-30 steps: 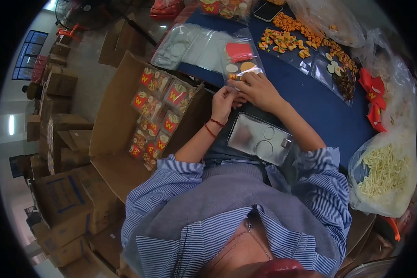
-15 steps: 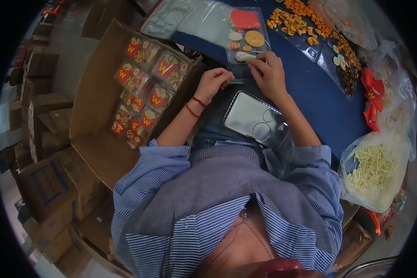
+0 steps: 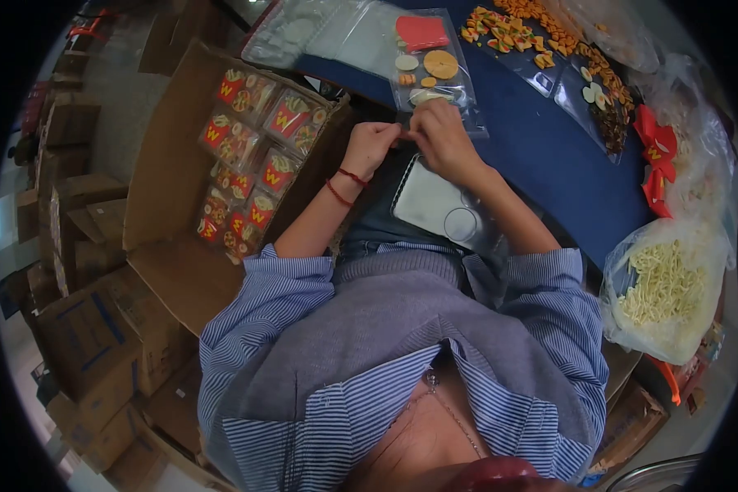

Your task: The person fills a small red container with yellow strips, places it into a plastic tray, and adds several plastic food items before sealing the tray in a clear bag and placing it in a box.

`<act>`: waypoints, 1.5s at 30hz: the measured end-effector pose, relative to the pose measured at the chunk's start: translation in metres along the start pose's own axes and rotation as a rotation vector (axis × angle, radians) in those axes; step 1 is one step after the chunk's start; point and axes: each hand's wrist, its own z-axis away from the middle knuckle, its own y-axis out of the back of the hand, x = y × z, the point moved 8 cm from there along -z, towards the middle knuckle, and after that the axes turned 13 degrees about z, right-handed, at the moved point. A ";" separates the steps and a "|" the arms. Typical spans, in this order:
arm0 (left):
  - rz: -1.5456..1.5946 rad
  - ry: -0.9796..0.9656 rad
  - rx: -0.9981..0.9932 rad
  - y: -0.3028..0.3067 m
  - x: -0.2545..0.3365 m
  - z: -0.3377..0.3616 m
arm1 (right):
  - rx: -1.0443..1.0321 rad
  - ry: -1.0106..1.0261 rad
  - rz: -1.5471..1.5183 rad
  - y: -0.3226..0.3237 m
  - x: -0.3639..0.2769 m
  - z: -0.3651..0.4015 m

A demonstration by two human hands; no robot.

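Note:
Both hands meet at the near edge of the blue table point(image 3: 541, 189). My left hand point(image 3: 372, 149), with red cords at the wrist, is closed in a pinch. Close beside it, my right hand point(image 3: 443, 141) has its fingers bent together; what lies between the fingertips is too small to tell. Just beyond them lies a clear plastic bag point(image 3: 459, 82) holding a red piece point(image 3: 422, 33), a round tan piece point(image 3: 441, 65) and several smaller pieces. A white tray point(image 3: 435, 205) with clear round items rests below my right hand.
On the left stands an open cardboard box point(image 3: 160, 238) with several packed bags point(image 3: 289, 115). Empty clear bags point(image 3: 353, 33) lie at the back. Orange pieces point(image 3: 508, 33), red cartons point(image 3: 656, 148) and a bag of pale strips point(image 3: 664, 287) line the right.
My right hand has moved left and nearer, up against my left hand. More of the clear bag's lower edge shows, and the view has shifted slightly.

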 end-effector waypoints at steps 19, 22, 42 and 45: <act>-0.815 -0.984 -0.097 -0.048 0.080 -0.015 | -0.460 -0.615 0.553 0.191 -0.004 0.207; -0.856 -1.108 -0.086 -0.056 0.085 0.016 | -0.218 -0.348 0.437 0.140 0.005 0.136; -1.075 -1.347 -0.064 -0.040 0.034 0.036 | 0.155 -0.207 0.286 0.070 0.035 0.089; -1.029 -1.279 -0.105 -0.043 0.041 0.031 | 0.166 -0.106 0.316 0.074 0.024 0.093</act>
